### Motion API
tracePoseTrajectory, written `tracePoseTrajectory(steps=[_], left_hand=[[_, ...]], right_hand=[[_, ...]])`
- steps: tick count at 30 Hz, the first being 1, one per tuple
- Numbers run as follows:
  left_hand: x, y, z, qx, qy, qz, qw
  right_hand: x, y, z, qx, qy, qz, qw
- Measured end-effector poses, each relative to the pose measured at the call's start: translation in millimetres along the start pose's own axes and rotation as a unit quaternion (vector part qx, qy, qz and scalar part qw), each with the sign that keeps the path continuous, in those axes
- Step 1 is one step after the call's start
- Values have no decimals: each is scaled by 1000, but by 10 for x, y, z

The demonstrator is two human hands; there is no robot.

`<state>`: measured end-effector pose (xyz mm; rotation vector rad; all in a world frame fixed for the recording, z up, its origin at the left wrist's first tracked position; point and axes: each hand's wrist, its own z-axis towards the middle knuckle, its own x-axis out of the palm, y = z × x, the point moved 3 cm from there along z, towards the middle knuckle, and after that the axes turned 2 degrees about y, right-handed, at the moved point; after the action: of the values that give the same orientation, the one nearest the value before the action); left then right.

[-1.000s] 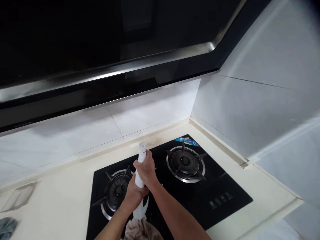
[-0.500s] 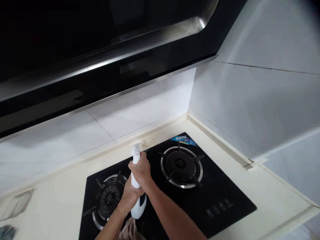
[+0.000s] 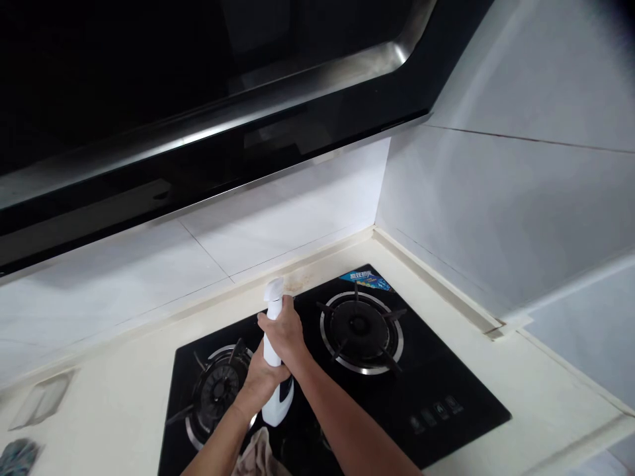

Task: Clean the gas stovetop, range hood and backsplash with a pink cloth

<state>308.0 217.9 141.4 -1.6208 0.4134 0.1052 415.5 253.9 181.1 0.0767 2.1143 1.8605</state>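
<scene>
A white spray bottle (image 3: 276,410) is held up over the black gas stove (image 3: 461,390), between its two burners. My right hand (image 3: 284,330) wraps round its upper part, just below the spray head (image 3: 274,289). Lower down, my left hand (image 3: 262,377) is closed round the bottle's body. The head of the bottle points away from me, toward the back wall. Beneath my wrists lies a pinkish-beige cloth (image 3: 258,456), partly cut off by the lower edge. The right burner (image 3: 360,324) shows fully; my left arm hides part of the left burner (image 3: 218,390).
A large black range hood (image 3: 238,155) hangs low above the stove. White tiled walls (image 3: 536,218) close the back and right. On the pale counter (image 3: 109,410) at left are a clear flat object (image 3: 42,400) and a dark greyish scrubber-like thing (image 3: 18,456).
The bottle and both hands have shifted slightly up and to the right in the picture. My view has moved a little too. Both hands keep their hold.
</scene>
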Motion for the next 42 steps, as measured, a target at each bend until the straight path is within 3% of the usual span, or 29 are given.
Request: tracePoseTrajectory(steps=[5,12,19,24,30,35,42], left_hand=[[-71,7,-95,-3,-22,17,1000],[-178,238,-396,-35,-88,53,994],[-175,231,-436,-19,-93,51,994],[-113,224,-440,5,-54,22,998],[64,230,-414,24,4,-4,1000],[225,204,-390,6,62,-31,998],[198,198,-446,7,74,-19,997]], right_hand=[[39,50,-41,-21,-1,3,1000],[200,-2,-321,-23,73,21,997],[191,31,-379,-29,44,-27,998],[117,40,-400,-43,44,5,998],[-85,-80,-418,-35,-8,-26,999],[-272,-163,-448,-38,-48,7,998],[-253,-254,-484,-29,-41,-18,999]])
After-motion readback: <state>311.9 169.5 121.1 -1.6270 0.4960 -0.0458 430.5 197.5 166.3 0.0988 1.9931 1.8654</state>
